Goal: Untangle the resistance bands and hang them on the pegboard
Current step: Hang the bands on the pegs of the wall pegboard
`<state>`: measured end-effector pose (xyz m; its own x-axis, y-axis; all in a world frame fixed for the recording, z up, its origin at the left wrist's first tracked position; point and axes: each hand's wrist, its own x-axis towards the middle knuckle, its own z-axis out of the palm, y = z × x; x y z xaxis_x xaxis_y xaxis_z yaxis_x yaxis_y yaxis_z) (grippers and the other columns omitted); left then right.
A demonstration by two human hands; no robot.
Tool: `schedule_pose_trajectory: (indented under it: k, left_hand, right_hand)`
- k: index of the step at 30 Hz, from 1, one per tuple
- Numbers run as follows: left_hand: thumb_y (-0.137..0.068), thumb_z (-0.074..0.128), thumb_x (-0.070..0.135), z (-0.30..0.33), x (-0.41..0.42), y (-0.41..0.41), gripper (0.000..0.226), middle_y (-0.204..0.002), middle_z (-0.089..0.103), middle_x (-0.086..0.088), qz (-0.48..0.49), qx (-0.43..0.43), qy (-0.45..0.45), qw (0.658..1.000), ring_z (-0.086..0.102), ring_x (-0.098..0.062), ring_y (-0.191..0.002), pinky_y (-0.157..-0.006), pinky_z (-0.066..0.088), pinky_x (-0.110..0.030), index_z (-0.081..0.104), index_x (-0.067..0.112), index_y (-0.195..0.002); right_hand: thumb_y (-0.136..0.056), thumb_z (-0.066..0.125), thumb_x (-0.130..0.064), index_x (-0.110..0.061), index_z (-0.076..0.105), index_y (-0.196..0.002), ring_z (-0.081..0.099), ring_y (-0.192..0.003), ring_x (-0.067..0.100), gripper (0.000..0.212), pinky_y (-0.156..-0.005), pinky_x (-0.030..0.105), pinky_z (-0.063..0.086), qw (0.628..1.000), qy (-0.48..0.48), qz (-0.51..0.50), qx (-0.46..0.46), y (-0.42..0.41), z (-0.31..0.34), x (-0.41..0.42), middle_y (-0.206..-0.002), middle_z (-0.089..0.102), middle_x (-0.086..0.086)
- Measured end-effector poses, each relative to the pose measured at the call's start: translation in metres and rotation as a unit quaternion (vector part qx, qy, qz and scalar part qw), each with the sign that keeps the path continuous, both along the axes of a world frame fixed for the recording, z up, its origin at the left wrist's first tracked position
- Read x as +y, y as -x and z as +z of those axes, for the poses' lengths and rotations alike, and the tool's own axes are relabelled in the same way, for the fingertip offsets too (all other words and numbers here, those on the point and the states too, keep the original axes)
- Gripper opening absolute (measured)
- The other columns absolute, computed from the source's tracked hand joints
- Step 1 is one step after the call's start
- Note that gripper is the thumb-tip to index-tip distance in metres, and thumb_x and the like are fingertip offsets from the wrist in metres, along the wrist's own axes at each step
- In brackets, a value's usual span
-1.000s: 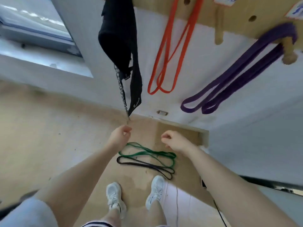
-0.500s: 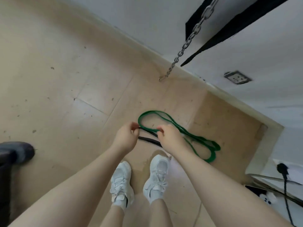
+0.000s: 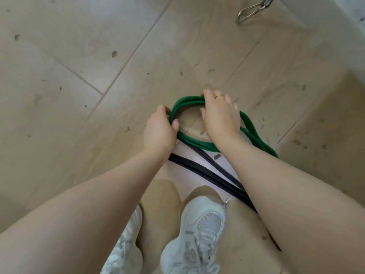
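Green band [image 3: 187,104] lies coiled in a doubled loop on the floor [image 3: 79,76], just ahead of the white shoes [image 3: 197,230]. Black band [image 3: 207,175] runs out from under the green loop back toward the shoes, passing beneath the right forearm; where the two cross is hidden by the hands, so how badly they are tangled cannot be told.

Left hand [image 3: 159,131] pinches the near-left curve of the green loop, thumb over the strands. Right hand [image 3: 219,113] presses down on the far curve of the same loop, fingers curled over it, thumb inside the ring.

Judgement: both grips sit on the green only, likely to lift it free of the black.

Metal clip [image 3: 250,10] on a chain end hangs well beyond the loop. Pegboard not in view.
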<state>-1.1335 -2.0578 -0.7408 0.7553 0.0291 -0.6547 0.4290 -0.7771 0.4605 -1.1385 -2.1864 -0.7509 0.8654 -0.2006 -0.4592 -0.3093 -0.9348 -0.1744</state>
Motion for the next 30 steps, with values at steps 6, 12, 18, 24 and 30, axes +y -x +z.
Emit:
schedule_pose_trajectory:
  k: [6,12,18,24,30]
  left_hand:
    - [-0.087,0.061,0.019,0.091,-0.014,-0.012,0.021,-0.108,0.057,0.008,0.089,-0.008,0.213,0.973,0.066,-0.01,-0.081,-0.066,0.057,-0.023,0.046,0.021,-0.102]
    - [-0.081,0.068,0.009,0.24,-0.04,-0.013,0.033,-0.102,0.063,0.005,0.034,0.035,0.347,0.936,0.066,-0.02,-0.086,-0.082,0.054,-0.037,0.047,0.034,-0.086]
    - [-0.076,0.072,0.009,0.404,-0.051,-0.017,0.032,-0.105,0.065,0.0,-0.034,0.026,0.376,0.926,0.063,-0.026,-0.09,-0.081,0.054,-0.041,0.05,0.03,-0.087]
    - [-0.077,0.073,0.015,0.588,-0.057,-0.018,0.033,-0.098,0.061,0.007,-0.117,-0.068,0.359,0.924,0.058,-0.013,-0.083,-0.078,0.051,-0.031,0.047,0.031,-0.088]
    - [-0.08,0.071,0.017,0.721,-0.061,-0.016,0.027,-0.089,0.057,0.003,-0.175,-0.137,0.36,0.906,0.05,-0.005,-0.061,-0.054,0.041,-0.006,0.05,0.025,-0.096]
  right_hand:
    - [-0.093,0.053,-0.029,-0.019,0.045,-0.102,0.055,-0.079,0.018,0.016,-0.065,0.036,0.048,0.955,-0.229,-0.184,-0.04,0.012,0.097,-0.016,-0.094,0.059,0.001]
    - [-0.08,0.071,-0.017,-0.03,0.044,-0.084,0.05,-0.07,0.012,0.031,-0.064,0.023,0.042,0.904,-0.302,-0.302,-0.034,0.035,0.269,-0.059,-0.08,0.054,-0.008]
    - [-0.073,0.076,-0.011,-0.032,0.046,-0.084,0.052,-0.077,0.027,0.039,-0.076,0.044,0.047,0.913,-0.264,-0.306,-0.055,0.037,0.464,-0.088,-0.092,0.06,0.012]
    - [-0.08,0.071,-0.015,-0.024,0.045,-0.096,0.044,-0.066,0.009,0.031,-0.066,0.028,0.043,0.905,-0.226,-0.329,-0.147,0.054,0.647,-0.081,-0.086,0.055,-0.006]
    - [-0.083,0.069,-0.019,-0.02,0.043,-0.1,0.045,-0.067,0.005,0.032,-0.057,0.014,0.039,0.877,-0.22,-0.341,-0.256,0.078,0.771,-0.075,-0.079,0.047,-0.01]
